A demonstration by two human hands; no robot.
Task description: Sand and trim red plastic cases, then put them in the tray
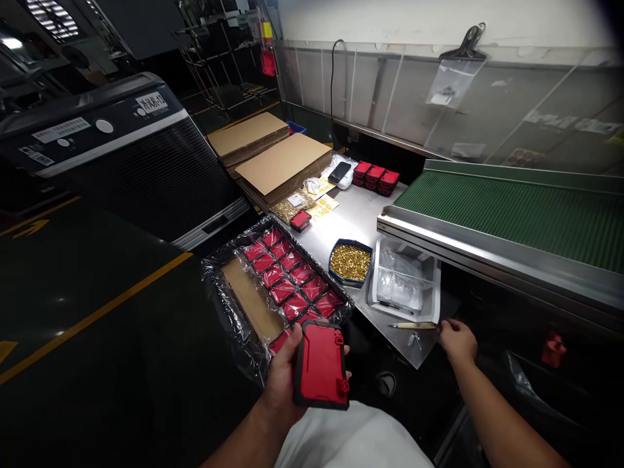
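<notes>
The left hand [285, 374] is curled around a red case with a black rim [322, 364], fingers closed under its left edge and the thumb side hidden behind it; the case is held flat-face up, just above the person's lap and close to the near corner of the steel bench [355, 214]. Just beyond the case sits a cardboard tray lined with clear plastic [244, 299], filled on its right half with two rows of similar red cases [290, 273], while its left half shows bare cardboard. The right hand [457, 341] rests at the front edge of the bench, fingers bent loosely, its fingertips touching the end of a slim wooden-handled tool [414, 325] that lies flat on the steel; whether the fingers actually grip it cannot be told. Just behind the tool stands a white bin holding clear plastic bags [404, 279], and beside that, to its left, a blue dish heaped with small brass parts [350, 262]. Farther back on the bench lie a single red case [300, 220], a bag of brass parts [292, 205], yellow label sheets [324, 207], a dark phone [339, 171] and a stack of red cases [376, 177]. Flat cardboard sheets [280, 162] are piled at the far left end. A green conveyor belt [517, 208] runs along the right, its steel frame overhanging the white bin.
</notes>
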